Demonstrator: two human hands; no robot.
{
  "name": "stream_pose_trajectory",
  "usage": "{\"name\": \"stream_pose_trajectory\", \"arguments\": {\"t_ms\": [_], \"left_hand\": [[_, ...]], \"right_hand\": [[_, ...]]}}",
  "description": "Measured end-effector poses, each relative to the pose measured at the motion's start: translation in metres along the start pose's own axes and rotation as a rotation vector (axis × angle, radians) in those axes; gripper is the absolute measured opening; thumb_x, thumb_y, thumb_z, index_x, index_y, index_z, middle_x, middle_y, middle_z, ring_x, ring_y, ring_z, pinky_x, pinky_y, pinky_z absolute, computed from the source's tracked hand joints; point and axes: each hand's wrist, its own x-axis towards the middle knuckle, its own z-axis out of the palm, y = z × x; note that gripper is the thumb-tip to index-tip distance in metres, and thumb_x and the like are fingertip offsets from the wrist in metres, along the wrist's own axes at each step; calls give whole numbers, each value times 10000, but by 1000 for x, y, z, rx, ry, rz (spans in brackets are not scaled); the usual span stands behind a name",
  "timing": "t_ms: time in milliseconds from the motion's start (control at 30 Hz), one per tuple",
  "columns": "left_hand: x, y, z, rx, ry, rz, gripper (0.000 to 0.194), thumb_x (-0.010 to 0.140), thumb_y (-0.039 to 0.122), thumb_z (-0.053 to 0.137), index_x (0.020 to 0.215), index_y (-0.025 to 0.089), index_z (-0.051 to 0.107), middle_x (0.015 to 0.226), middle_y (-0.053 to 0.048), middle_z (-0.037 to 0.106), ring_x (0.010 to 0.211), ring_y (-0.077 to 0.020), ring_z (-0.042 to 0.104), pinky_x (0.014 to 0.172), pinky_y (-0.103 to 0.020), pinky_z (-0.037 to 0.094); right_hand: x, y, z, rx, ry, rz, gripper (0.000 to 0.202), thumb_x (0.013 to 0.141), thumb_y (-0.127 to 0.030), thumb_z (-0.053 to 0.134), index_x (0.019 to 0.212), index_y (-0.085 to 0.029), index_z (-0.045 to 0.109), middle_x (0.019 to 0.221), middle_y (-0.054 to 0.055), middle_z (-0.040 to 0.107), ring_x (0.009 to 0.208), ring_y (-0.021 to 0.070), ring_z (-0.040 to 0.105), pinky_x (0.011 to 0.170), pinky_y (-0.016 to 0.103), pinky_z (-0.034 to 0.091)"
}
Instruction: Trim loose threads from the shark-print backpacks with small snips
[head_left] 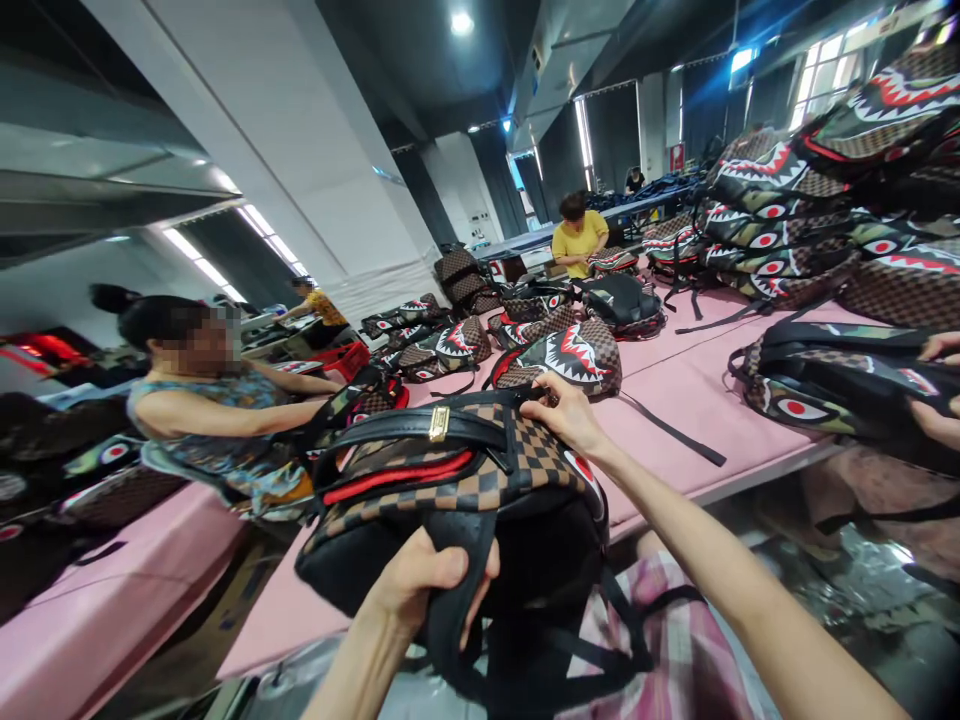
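A brown checkered backpack [442, 485] with a red-edged pocket and black panels lies on its side at the near edge of the pink table. My left hand [442, 580] is closed round its black shoulder strap [465, 540], thumb on top. At the bag's upper right edge, my right hand [562, 415] has its fingers pinched together near the zipper seam; what they hold is too small to make out. A black handle with a gold metal plate [439, 423] runs along the upper side.
Shark-mouth backpacks [570, 360] lie beyond on the pink table [660, 400], with a tall pile [780, 230] at the right. A person sits at the left [225, 420]; another person's hands hold a bag at the right edge. Someone in yellow [577, 240] works farther back.
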Motion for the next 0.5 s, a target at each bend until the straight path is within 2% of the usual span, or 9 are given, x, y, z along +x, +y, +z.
{"name": "stream_pose_trajectory", "arguments": {"t_ms": [100, 233, 400, 500], "left_hand": [[1, -4, -19, -15, -76, -41, 362, 548, 438, 716, 614, 98, 610, 351, -18, 495, 244, -118, 437, 224, -166, 285], [-4, -5, -35, 36, -84, -78, 387, 506, 469, 726, 522, 125, 550, 306, -10, 447, 243, -143, 446, 226, -198, 325], [-7, -9, -43, 92, -95, -79, 434, 462, 508, 730, 499, 124, 529, 307, -12, 443, 241, -150, 441, 235, -227, 353], [-7, -11, -42, 128, -72, -51, 438, 461, 510, 737, 506, 123, 536, 321, -10, 450, 247, -147, 446, 251, -231, 367]], "right_hand": [[3, 1, 2, 24, -43, -9, 340, 705, -478, 623, 920, -221, 567, 705, -52, 574, 668, 130, 528, 655, 237, 365], [2, 3, 7, 34, -62, 18, 355, 695, -471, 630, 939, -220, 570, 697, -53, 576, 664, 132, 531, 650, 240, 370], [-3, -3, 6, 22, -87, 32, 336, 712, -441, 627, 967, -230, 571, 749, -38, 617, 690, 148, 568, 657, 253, 396], [-13, -11, -4, -131, -22, -46, 380, 738, -415, 623, 1070, -244, 552, 929, 9, 642, 818, 190, 595, 708, 283, 413]]}}
